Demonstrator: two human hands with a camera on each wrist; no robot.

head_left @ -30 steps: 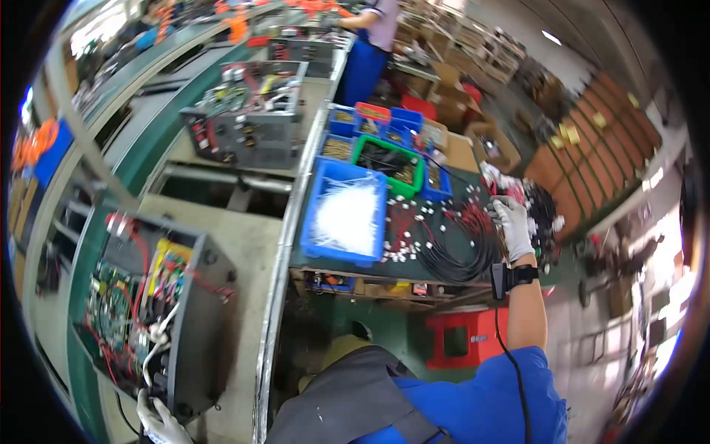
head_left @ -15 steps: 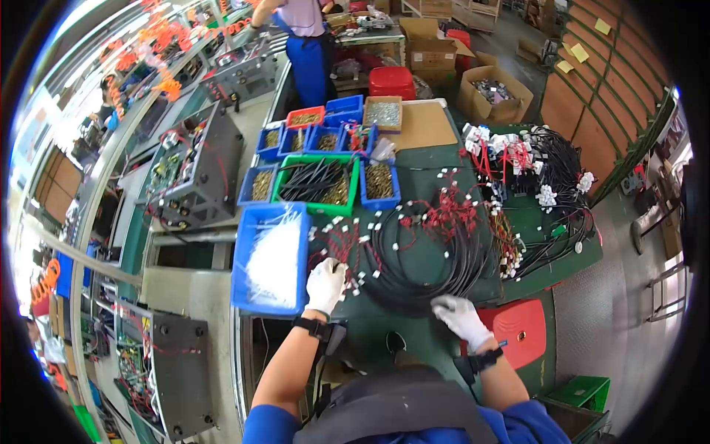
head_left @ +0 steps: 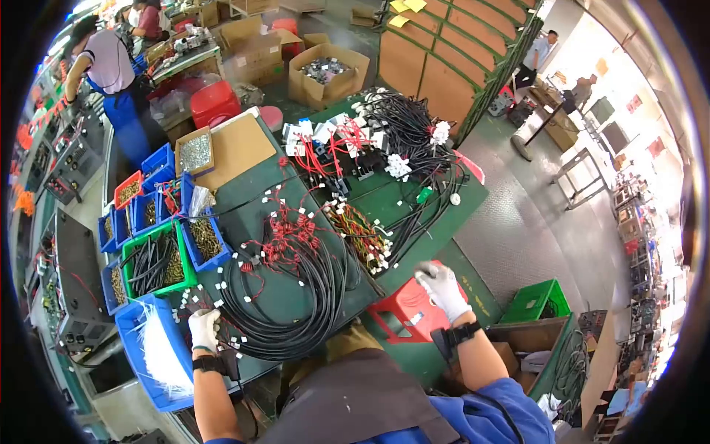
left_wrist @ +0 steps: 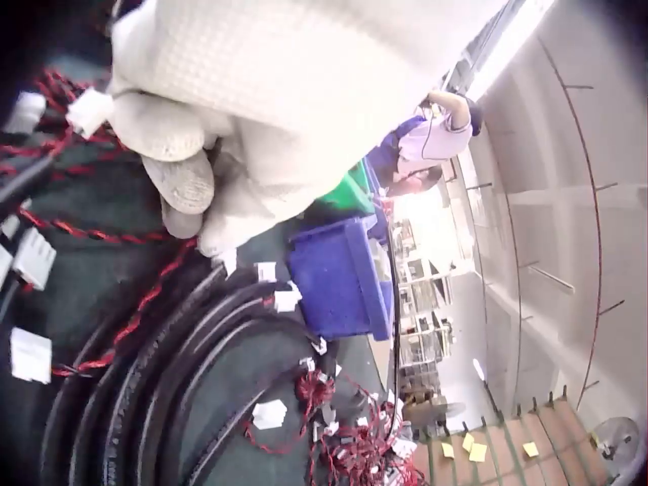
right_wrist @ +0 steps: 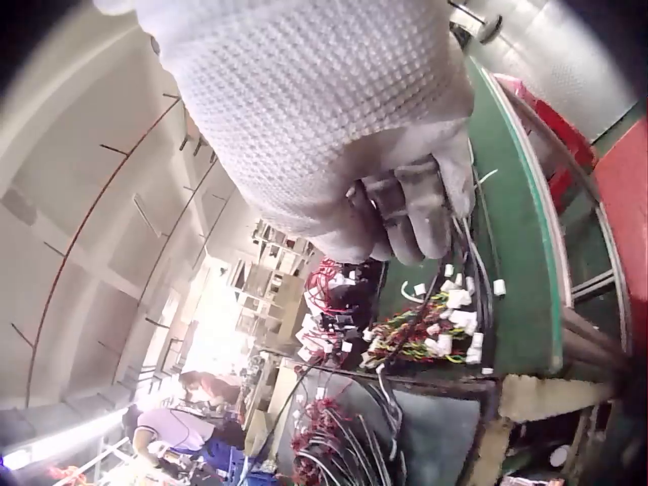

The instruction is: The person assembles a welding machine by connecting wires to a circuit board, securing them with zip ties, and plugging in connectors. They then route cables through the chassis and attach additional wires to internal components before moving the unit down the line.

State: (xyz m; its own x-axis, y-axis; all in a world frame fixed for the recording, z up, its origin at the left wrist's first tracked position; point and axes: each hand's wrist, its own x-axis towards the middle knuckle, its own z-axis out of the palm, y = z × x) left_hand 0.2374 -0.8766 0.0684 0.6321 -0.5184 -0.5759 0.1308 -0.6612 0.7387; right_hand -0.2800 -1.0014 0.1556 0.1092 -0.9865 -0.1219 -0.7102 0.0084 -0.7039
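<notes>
The white-gloved left hand (head_left: 205, 329) is low over the table's left front, beside the blue bin of white ties (head_left: 157, 355). In the left wrist view its fingers (left_wrist: 180, 182) curl against the thumb, where red-black twisted wires (left_wrist: 142, 309) meet the fingertips; the glove hides the exact contact. Black cables (head_left: 310, 311) with white connectors lie coiled right of this hand. The gloved right hand (head_left: 442, 291) hangs above the red stool (head_left: 410, 311), off the table edge, its fingers (right_wrist: 410, 218) loosely bent with nothing seen in them.
Small parts bins and a green bin (head_left: 188, 270) line the table's left side. Bundles of black cable (head_left: 403, 122) and red wire lie at the back right. A green crate (head_left: 532, 300) is at right. One person (head_left: 111, 66) stands at far left.
The head view has swung right. The left hand, earlier at the metal unit, is now among the wires by the blue bin. The right hand has left the wires at right and is above the stool.
</notes>
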